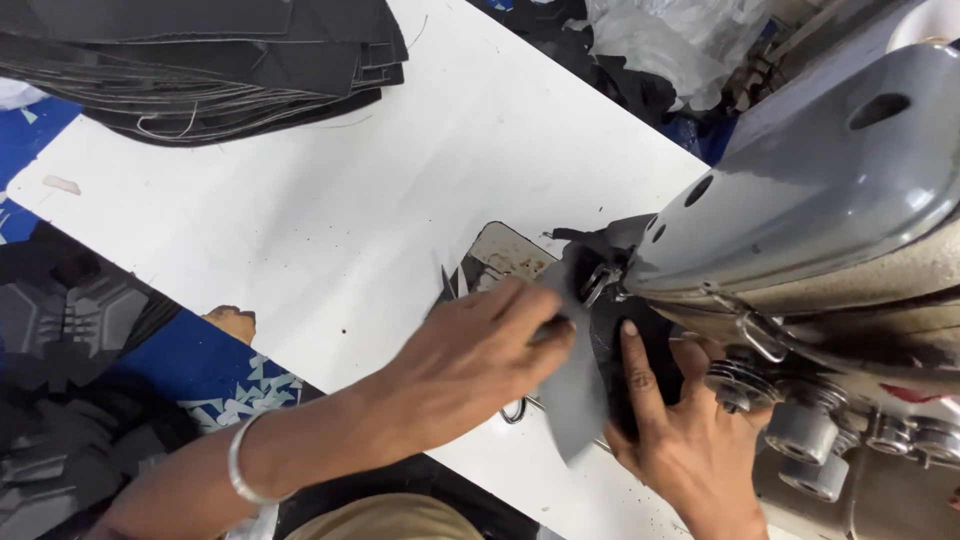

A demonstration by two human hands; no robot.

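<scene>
Grey metal fills the right side: a sewing machine (820, 190) leans over the near right edge of the white table (330, 200), its head reaching down to the needle area so that work can be fed under it from the person's side. Along the table's far left corner lies a stack of black cut pieces (200, 60), set flat and out of the way yet within arm's reach. Beyond the far edge sits crumpled clear plastic (670, 35).

Under the machine head lies the piece of dark fabric (590, 380), one lighter grey flap hanging toward the near edge. The left hand (470, 360) lies over it from the left, fingers closed onto the fabric and pressing it flat, seemingly to steady it. The right hand (690, 440) comes from the near edge, index finger stretched along the fabric just beside the needle area, the other fingers curled around its lower edge, likely to guide it. A silver bangle (245, 465) circles the left wrist.
</scene>
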